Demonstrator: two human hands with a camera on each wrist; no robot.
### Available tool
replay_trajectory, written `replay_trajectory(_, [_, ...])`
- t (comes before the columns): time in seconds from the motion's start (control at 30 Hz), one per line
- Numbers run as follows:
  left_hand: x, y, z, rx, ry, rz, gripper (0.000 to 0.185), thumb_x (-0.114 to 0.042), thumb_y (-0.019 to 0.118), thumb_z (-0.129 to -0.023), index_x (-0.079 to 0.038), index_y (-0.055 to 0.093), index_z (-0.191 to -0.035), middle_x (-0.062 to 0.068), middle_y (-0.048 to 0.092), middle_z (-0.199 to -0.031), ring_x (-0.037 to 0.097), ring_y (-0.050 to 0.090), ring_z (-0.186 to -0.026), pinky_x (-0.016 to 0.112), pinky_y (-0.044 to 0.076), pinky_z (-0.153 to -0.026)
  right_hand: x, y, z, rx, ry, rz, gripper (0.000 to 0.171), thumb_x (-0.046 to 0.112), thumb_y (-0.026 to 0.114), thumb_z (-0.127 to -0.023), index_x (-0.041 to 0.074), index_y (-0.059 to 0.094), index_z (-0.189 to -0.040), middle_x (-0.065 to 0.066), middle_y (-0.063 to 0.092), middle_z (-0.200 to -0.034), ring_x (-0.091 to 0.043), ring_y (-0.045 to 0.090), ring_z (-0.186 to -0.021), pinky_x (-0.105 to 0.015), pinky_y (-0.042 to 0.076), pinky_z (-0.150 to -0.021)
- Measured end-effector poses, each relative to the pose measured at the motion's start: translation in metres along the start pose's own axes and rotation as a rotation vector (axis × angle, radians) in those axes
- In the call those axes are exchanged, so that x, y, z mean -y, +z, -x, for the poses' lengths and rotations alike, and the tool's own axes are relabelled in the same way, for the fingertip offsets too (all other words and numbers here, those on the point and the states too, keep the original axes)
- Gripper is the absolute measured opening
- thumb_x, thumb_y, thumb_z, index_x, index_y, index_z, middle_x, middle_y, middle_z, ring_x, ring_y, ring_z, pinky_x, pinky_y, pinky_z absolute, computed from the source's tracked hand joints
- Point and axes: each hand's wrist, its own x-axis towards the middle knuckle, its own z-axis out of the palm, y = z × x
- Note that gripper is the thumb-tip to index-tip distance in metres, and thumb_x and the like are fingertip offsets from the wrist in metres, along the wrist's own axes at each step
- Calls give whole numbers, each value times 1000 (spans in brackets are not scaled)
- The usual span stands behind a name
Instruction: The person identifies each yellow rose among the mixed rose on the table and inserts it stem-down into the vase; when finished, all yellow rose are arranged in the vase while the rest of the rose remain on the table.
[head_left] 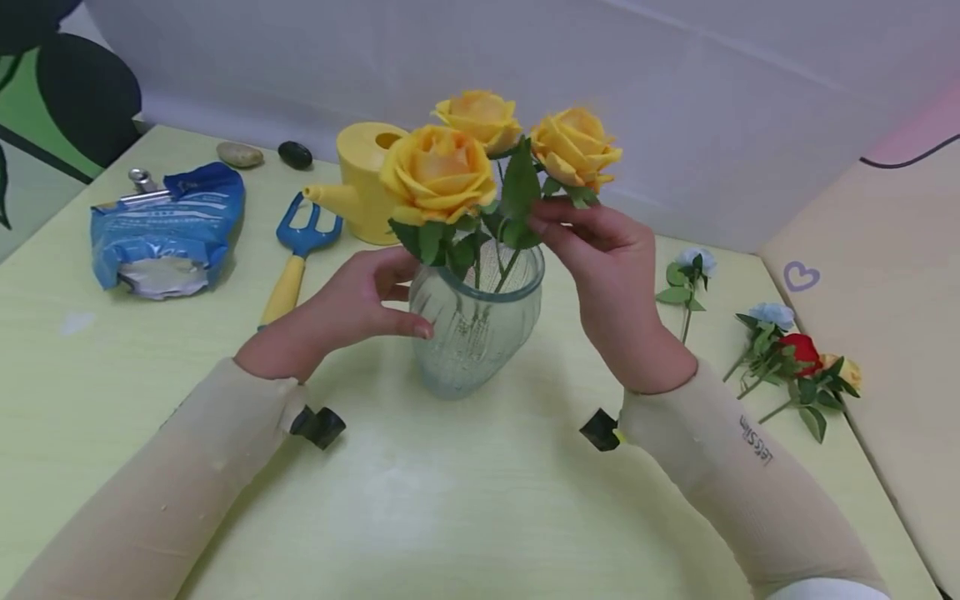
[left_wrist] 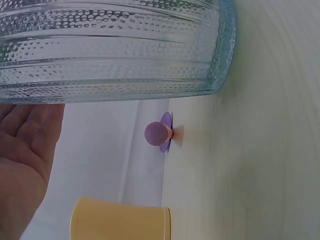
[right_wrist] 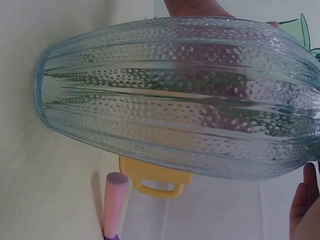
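A ribbed, bluish clear glass vase (head_left: 476, 342) stands on the table with three yellow roses in it. My left hand (head_left: 367, 300) holds the vase at its left side, thumb in front and fingers partly hidden behind. With my right hand (head_left: 611, 275) I pinch the right-hand yellow rose (head_left: 573, 148) just below its bloom, among the leaves. The other two are a large front yellow rose (head_left: 438, 175) and a back yellow rose (head_left: 480, 118). In the right wrist view the textured vase (right_wrist: 175, 95) fills the middle, with stems blurred through the glass.
Behind the vase is a yellow watering can (head_left: 360, 183). To the left are a blue hand fork (head_left: 300, 237), a clipped blue bag (head_left: 172, 229) and two stones (head_left: 295, 155). Several loose flowers (head_left: 802, 354) lie rightward. A pink-handled tool (right_wrist: 115, 200) stands behind the vase.
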Motion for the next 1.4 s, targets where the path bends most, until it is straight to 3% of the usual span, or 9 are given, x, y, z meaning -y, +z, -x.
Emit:
replay_trajectory(0.13, [-1,1,-1,5,-7,1,69,3,78,-69,5,46,-130,16,53,-126,24,54,-108,39,45,-93,-4,1,-1,25,97,30,31,-10,60,-82,17,74,-78,1,69,-85,-19,61,-96,-35,47,-90])
replay_trajectory(0.3, [-1,0,0,-4,-21,1,65,6,77,-69,6,48,-126,18,54,-123,25,54,-108,38,45,-93,-8,6,-8,85,139,21,26,-6,61,-84,17,74,-83,1,68,-90,-21,57,-99,-35,44,-92])
replay_trajectory(0.47, [-1,-1,1,14,-32,-14,71,4,76,-72,2,41,-134,15,49,-131,27,51,-114,41,44,-95,-11,8,-14,170,207,-21,25,-5,57,-86,13,73,-86,-1,66,-94,-22,56,-96,-36,43,-92])
replay_trajectory(0.63, [-1,-1,1,27,-22,-18,71,5,74,-73,2,40,-135,14,48,-133,26,50,-115,42,43,-95,-15,-1,-15,222,217,-71,33,-8,50,-87,14,74,-85,-1,66,-94,-20,56,-97,-37,41,-96])
replay_trajectory(0.9, [-2,-2,1,36,-20,-18,75,1,74,-75,-1,36,-139,12,44,-138,25,48,-119,41,43,-96,-9,-24,-9,233,240,-97,36,-6,46,-88,17,74,-87,-3,65,-102,-25,47,-118,-38,39,-100])
replay_trajectory(1.13, [-2,-3,1,39,-22,0,77,1,74,-75,-1,35,-140,12,42,-140,25,48,-120,39,43,-96,-11,-56,-7,263,248,-91,26,-3,48,-92,5,71,-101,-8,64,-114,-27,54,-113,-38,38,-100])
replay_trajectory(1.4, [-3,-2,1,46,-23,20,79,-1,75,-75,0,33,-141,12,39,-142,26,46,-121,39,42,-96,-13,-106,6,137,233,-206,20,-4,52,-91,-6,66,-105,-14,64,-112,-26,60,-105,-31,45,-93])
